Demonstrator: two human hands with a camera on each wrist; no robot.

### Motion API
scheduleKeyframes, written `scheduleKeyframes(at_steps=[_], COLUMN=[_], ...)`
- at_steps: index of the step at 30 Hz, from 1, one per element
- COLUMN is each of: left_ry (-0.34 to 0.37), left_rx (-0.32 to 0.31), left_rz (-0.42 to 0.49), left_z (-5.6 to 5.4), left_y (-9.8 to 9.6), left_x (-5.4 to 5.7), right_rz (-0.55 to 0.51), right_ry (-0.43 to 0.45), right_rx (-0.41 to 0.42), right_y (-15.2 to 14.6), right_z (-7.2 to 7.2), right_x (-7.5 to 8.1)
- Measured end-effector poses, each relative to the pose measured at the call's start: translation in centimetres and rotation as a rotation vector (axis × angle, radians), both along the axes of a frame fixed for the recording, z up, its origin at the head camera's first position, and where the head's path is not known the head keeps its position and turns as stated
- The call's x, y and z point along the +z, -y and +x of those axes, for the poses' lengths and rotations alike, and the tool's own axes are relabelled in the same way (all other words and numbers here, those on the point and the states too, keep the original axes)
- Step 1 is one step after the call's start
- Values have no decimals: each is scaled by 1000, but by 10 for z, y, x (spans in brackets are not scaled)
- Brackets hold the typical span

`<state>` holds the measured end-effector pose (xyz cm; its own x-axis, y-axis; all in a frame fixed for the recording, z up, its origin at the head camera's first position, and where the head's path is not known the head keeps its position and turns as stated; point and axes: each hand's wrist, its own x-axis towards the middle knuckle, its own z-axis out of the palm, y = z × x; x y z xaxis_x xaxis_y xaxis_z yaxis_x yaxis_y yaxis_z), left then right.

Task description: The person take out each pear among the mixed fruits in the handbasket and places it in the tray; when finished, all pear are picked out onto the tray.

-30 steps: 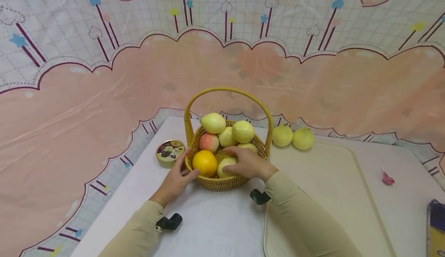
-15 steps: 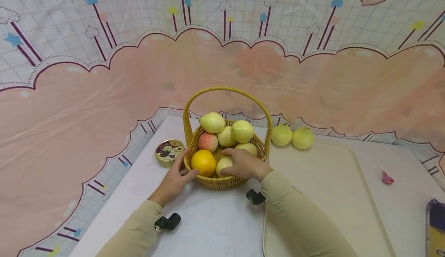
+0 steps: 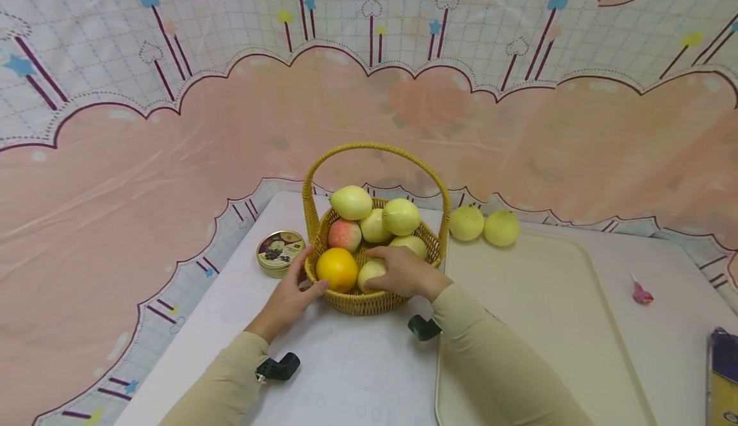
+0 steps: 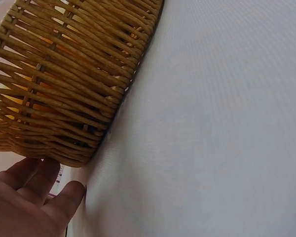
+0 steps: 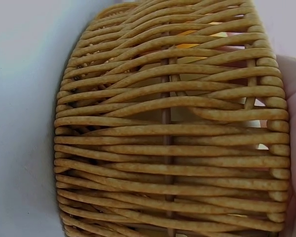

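Note:
A wicker basket [image 3: 362, 302] with a tall arched handle stands on the white table, filled with fruit. My left hand [image 3: 291, 298] grips its left front rim, thumb over the edge beside an orange [image 3: 337, 270]; in the left wrist view the left hand's fingers [image 4: 42, 180] touch the woven wall. Inside the basket, my right hand [image 3: 406, 271] holds a round pale yellow-green fruit [image 3: 369, 272], partly hidden by the fingers. Several more pale fruits [image 3: 401, 216] and a reddish peach [image 3: 344, 236] lie around it. The right wrist view shows mostly wicker, with the right hand's edge behind the rim.
A round tin [image 3: 280, 252] sits left of the basket. On the right lies a cream tray [image 3: 530, 311], with two pale fruits [image 3: 501, 228] at its far edge. Farther right are a pink wrapped lollipop [image 3: 642, 293] and a blue-and-yellow packet [image 3: 724, 375].
My right hand has shifted slightly left and lower over the pale fruit, early in this span. My left hand stays at the basket rim. The whole view has drifted slightly.

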<state>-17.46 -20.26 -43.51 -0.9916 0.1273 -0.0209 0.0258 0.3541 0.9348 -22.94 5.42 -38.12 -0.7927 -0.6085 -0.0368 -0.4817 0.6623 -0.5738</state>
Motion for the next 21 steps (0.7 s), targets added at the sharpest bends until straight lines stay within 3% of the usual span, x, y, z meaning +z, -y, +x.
scheduleKeyframes(at_steps=[21], left_ry=[1], left_rx=[-1], left_rz=[-3], left_z=[-1], left_y=[2], left_x=[-1], right_rz=[-184], right_ry=[25], right_rx=[-48], right_y=[-14], right_z=[1], right_x=[-1])
